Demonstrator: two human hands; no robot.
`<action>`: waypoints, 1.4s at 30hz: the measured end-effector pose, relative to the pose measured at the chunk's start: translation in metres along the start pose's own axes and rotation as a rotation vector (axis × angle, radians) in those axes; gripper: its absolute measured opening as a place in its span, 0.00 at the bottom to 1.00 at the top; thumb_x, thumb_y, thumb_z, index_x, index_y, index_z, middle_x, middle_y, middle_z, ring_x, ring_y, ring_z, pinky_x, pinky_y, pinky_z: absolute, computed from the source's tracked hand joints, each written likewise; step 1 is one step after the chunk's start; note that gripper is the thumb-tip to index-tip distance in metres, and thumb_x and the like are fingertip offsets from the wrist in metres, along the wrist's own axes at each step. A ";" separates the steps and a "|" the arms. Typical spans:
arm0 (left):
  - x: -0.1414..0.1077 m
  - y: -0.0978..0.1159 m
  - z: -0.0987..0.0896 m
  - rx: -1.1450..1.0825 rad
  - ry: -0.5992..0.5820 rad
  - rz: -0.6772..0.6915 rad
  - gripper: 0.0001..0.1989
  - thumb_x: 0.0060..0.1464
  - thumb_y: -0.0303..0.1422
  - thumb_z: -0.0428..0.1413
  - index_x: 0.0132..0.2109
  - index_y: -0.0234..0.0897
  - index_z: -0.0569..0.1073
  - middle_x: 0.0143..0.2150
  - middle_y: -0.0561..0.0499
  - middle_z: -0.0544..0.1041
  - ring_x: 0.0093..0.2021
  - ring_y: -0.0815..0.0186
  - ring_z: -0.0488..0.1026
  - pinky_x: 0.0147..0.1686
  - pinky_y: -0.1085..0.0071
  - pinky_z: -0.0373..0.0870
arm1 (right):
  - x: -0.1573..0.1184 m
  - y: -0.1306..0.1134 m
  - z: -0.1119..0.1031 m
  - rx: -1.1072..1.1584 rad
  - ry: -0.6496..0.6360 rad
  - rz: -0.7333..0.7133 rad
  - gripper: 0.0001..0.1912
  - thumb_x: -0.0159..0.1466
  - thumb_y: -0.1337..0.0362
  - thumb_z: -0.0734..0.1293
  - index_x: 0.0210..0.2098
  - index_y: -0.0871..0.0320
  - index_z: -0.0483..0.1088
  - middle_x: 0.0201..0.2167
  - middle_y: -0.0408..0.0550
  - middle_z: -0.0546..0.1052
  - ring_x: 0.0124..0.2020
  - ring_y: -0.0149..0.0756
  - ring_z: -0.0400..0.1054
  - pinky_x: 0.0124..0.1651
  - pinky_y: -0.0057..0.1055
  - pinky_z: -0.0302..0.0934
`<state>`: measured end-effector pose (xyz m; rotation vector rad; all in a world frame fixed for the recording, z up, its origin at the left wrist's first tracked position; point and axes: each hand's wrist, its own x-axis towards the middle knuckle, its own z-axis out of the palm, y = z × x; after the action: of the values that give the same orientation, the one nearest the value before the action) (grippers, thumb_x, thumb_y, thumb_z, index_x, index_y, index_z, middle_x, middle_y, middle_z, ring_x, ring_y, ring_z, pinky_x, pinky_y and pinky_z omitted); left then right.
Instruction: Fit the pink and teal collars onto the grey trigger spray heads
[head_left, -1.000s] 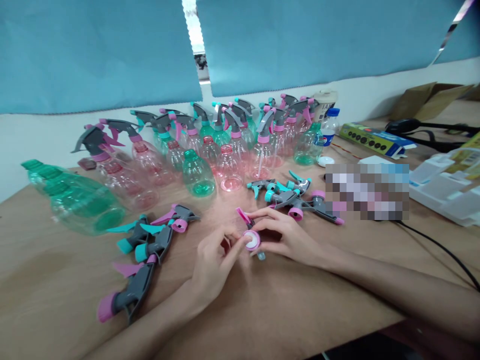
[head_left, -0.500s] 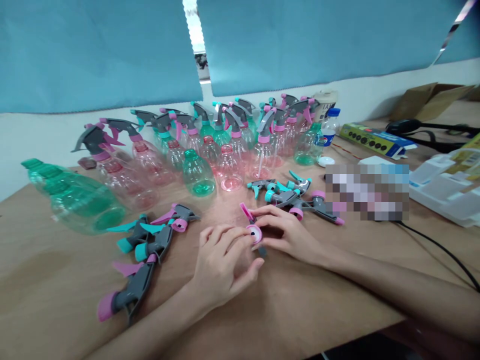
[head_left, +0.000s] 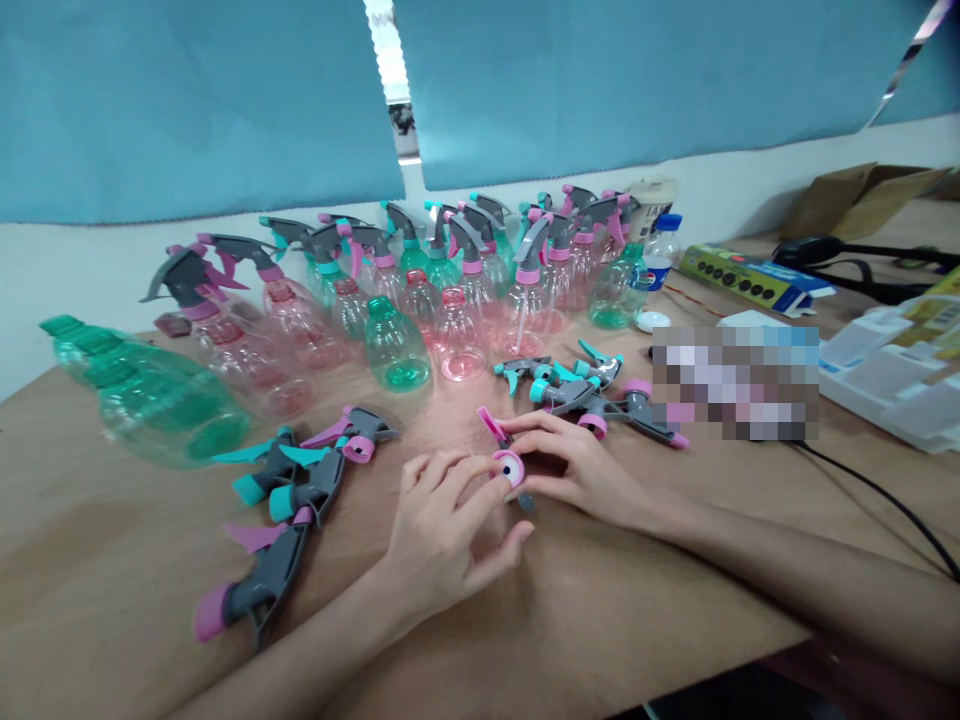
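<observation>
My right hand grips a pink-and-grey trigger spray head between thumb and fingers. Its pink screw collar faces me and shows a white inside with a dark hole in the centre. The index fingertip of my left hand touches the collar's left rim. The left thumb is stretched out, apart from the collar. Loose trigger spray heads with pink or turquoise parts lie left of my hands. A second pile of spray heads lies just beyond my right hand.
Pink and green bottles stand across the back, many with spray heads; a green bottle is uncapped. Green bottles lie at the left. A capped drink bottle, a yellow-green box, clear plastic trays and a black cable are right.
My left thumb has moved slightly away from the collar, and the left index finger has shifted along its rim. The right hand's hold on the spray head looks the same.
</observation>
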<state>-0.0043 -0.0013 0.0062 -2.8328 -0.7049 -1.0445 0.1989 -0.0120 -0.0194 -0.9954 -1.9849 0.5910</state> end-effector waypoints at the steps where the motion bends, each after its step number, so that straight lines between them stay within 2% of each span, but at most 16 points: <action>1: 0.000 0.000 0.000 0.003 -0.003 0.002 0.09 0.51 0.35 0.56 0.41 0.39 0.72 0.41 0.49 0.78 0.40 0.59 0.70 0.40 0.63 0.57 | 0.000 0.000 0.000 0.000 -0.002 -0.001 0.10 0.61 0.64 0.67 0.44 0.55 0.71 0.53 0.52 0.69 0.56 0.42 0.63 0.56 0.44 0.60; 8: 0.000 0.000 0.000 0.004 0.002 0.006 0.10 0.51 0.35 0.57 0.41 0.38 0.72 0.40 0.48 0.78 0.41 0.58 0.70 0.40 0.63 0.57 | 0.000 0.000 0.000 0.003 0.003 -0.004 0.10 0.61 0.64 0.67 0.43 0.56 0.71 0.53 0.52 0.69 0.55 0.41 0.63 0.56 0.43 0.60; 15: -0.004 -0.003 0.003 -0.014 0.000 0.020 0.14 0.52 0.40 0.55 0.45 0.41 0.72 0.41 0.48 0.78 0.41 0.58 0.70 0.41 0.62 0.57 | 0.000 0.000 0.000 -0.005 -0.015 -0.011 0.09 0.61 0.64 0.67 0.42 0.56 0.70 0.53 0.53 0.68 0.56 0.41 0.63 0.56 0.44 0.61; 23: -0.001 -0.001 0.002 -0.008 -0.013 0.027 0.11 0.52 0.39 0.56 0.41 0.40 0.73 0.40 0.48 0.77 0.40 0.59 0.69 0.40 0.63 0.57 | -0.001 0.002 0.001 -0.007 -0.038 -0.040 0.10 0.62 0.64 0.67 0.43 0.56 0.70 0.54 0.53 0.67 0.57 0.41 0.61 0.57 0.44 0.60; 28: -0.006 -0.007 0.003 0.051 0.059 0.026 0.09 0.54 0.38 0.55 0.39 0.39 0.74 0.39 0.45 0.73 0.39 0.59 0.68 0.37 0.63 0.57 | -0.001 0.000 0.001 -0.016 -0.052 -0.048 0.10 0.62 0.64 0.66 0.44 0.56 0.70 0.54 0.53 0.67 0.58 0.41 0.60 0.58 0.43 0.58; 33: -0.003 -0.014 0.000 0.094 0.057 -0.019 0.10 0.56 0.38 0.53 0.41 0.39 0.74 0.41 0.44 0.72 0.41 0.57 0.67 0.38 0.62 0.58 | 0.000 -0.001 0.000 -0.008 -0.018 0.000 0.09 0.62 0.65 0.67 0.43 0.57 0.70 0.53 0.53 0.68 0.56 0.40 0.63 0.57 0.42 0.60; 37: -0.001 -0.015 0.001 0.013 0.021 -0.007 0.12 0.55 0.36 0.55 0.45 0.37 0.74 0.42 0.44 0.71 0.42 0.58 0.67 0.39 0.62 0.61 | 0.000 -0.001 0.001 0.009 -0.028 0.007 0.11 0.62 0.65 0.67 0.45 0.56 0.70 0.53 0.52 0.68 0.55 0.39 0.63 0.57 0.41 0.60; 42: -0.001 -0.014 0.002 -0.154 -0.036 0.022 0.09 0.55 0.30 0.54 0.44 0.37 0.74 0.43 0.45 0.70 0.43 0.61 0.67 0.41 0.66 0.66 | -0.001 0.001 0.002 0.001 -0.054 -0.010 0.11 0.62 0.64 0.67 0.45 0.56 0.70 0.54 0.53 0.67 0.57 0.40 0.62 0.57 0.42 0.59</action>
<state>-0.0097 0.0109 0.0025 -2.9887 -0.6208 -1.0918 0.1979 -0.0123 -0.0211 -0.9775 -2.0352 0.6196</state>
